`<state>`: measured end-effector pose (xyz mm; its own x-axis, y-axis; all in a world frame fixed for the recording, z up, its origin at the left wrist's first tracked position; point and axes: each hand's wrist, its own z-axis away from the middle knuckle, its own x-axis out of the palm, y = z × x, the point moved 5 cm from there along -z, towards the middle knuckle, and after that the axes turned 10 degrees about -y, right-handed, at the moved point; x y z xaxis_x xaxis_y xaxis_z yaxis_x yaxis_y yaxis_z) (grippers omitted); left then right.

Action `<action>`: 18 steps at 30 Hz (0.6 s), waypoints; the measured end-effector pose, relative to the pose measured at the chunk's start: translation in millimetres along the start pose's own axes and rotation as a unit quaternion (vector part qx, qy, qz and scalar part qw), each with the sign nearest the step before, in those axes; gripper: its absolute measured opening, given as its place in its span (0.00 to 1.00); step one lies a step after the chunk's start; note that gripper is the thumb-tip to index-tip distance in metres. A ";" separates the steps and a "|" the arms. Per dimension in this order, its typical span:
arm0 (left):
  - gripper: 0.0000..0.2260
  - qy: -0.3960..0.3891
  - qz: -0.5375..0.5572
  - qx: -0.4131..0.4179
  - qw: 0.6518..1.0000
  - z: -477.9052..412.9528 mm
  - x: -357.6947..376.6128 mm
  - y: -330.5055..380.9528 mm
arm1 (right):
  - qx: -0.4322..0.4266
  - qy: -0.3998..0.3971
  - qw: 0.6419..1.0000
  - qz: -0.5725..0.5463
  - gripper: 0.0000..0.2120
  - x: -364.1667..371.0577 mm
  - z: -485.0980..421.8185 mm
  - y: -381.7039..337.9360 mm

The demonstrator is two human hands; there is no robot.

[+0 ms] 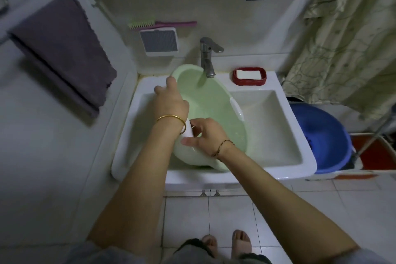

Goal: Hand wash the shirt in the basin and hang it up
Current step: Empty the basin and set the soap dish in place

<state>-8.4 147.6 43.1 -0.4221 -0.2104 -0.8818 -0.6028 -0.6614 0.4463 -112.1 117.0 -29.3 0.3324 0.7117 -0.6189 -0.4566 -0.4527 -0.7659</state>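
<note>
Between our hands the green basin (214, 103) sits tilted in the white sink (267, 126). Our left hand (171, 100) grips its far rim, thumb outside; our right hand (206, 134), apart, pinches the white handle (188, 132) on its near rim. Just beyond the left hand a faucet (207, 55) hangs over the basin; a red soap dish (249, 82) and blue tub (321, 135) lie right of both hands.

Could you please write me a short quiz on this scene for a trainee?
1. True or false: the soap dish is blue.
2. What sits under the tap? A) basin B) pot C) kettle
3. Fill in: the left hand and right hand both grip the basin's ____.
Key: 1 false, the soap dish is red; 2 A; 3 rim.
</note>
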 end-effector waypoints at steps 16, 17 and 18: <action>0.23 0.055 -0.007 0.031 0.998 14.0 -22.3 6.0 | -0.051 0.048 0.995 -0.072 0.15 -1.6 14.5 -13.3; 0.23 0.057 -0.007 0.029 0.998 14.6 -23.6 6.8 | -0.053 0.050 0.994 -0.080 0.15 -2.5 14.9 -13.9; 0.22 0.058 -0.004 0.028 0.998 15.0 -24.7 7.5 | -0.055 0.051 0.993 -0.089 0.14 -3.5 15.3 -14.1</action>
<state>-12.7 158.6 70.5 -0.3378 -0.2899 -0.8954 -0.6438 -0.6228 0.4445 -119.5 129.2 -13.6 0.4851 0.7297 -0.4820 -0.2922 -0.3843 -0.8758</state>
